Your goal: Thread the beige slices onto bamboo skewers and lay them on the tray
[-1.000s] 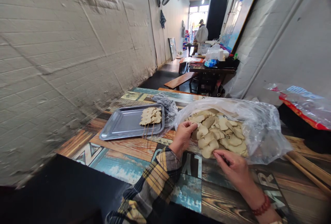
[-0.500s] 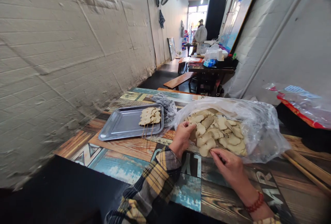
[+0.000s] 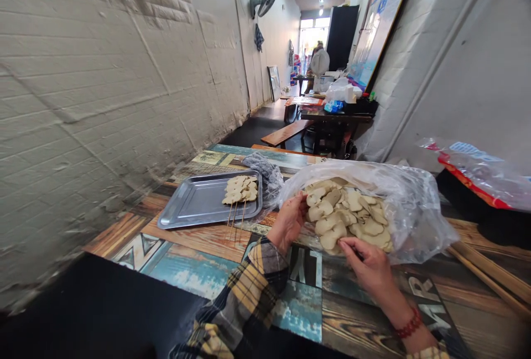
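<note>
A clear plastic bag [image 3: 418,198] lies on the table, its mouth spread around a heap of thin, pale, rounded slices [image 3: 369,209]. At the heap's left edge is my left hand [image 3: 288,220], fingers stretched upward and lightly apart against the slices. My right hand [image 3: 369,265] pinches the lower edge of a front slice [image 3: 332,236] between thumb and finger. Whether a skewer runs through this front row is hidden. To the left, a metal tray [image 3: 191,198] carries skewered slices [image 3: 240,188], with several thin sticks [image 3: 235,218] poking over its near rim.
Crumpled grey-clear plastic [image 3: 265,168] sits between tray and bag. Long wooden strips [image 3: 489,265] lie at the right, near a black container [image 3: 468,193] with red-edged packaging. A brick wall [image 3: 103,82] borders the left. Farther back are a bench [image 3: 286,132] and a cluttered table [image 3: 336,115].
My left hand has loosened from a pinch, its fingers now straighter along the slices. My right hand keeps its pinch, almost in place. The view has shifted slightly.
</note>
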The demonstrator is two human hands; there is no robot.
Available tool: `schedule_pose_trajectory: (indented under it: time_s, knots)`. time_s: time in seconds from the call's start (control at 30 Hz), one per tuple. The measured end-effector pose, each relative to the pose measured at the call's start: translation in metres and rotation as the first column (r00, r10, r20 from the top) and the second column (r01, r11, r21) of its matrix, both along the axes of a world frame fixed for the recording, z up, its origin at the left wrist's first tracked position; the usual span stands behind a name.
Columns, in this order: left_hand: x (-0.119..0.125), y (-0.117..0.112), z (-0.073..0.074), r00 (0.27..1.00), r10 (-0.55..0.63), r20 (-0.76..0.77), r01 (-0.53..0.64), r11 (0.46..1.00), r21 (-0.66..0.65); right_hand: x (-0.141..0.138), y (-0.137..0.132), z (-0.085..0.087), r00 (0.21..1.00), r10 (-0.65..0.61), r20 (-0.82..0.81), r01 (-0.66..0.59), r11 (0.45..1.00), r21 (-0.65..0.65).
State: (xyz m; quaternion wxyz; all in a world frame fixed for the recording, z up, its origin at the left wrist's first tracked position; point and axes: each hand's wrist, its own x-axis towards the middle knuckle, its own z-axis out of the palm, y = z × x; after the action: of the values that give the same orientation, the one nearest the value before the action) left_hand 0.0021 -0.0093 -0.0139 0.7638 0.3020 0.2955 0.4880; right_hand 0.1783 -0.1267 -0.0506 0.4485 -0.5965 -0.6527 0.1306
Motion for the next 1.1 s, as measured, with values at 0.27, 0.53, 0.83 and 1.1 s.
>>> schedule_pose_trajectory:
  time_s: [0.27, 0.53, 0.83, 1.1]
  knots:
    - [0.003, 0.006, -0.015, 0.989, 0.083, -0.122, -0.078, 0.996, 0.046, -0.001, 0.001, -0.002, 1.000, 0.017, -0.007, -0.018, 1.000, -0.006]
    - [0.005, 0.002, -0.012, 0.975, 0.129, -0.183, -0.114, 0.989, 0.094, -0.002, 0.002, -0.003, 1.000, -0.011, -0.017, 0.011, 1.000, 0.007]
    - [0.003, 0.001, -0.006, 0.997, 0.019, -0.076, -0.013, 0.996, 0.088, -0.003, 0.004, 0.002, 0.999, -0.009, -0.040, 0.009, 1.000, -0.005]
    - [0.002, 0.000, -0.004, 0.999, -0.007, -0.039, 0.010, 0.998, 0.066, -0.003, 0.002, 0.005, 0.996, -0.007, -0.088, -0.001, 0.996, -0.092]
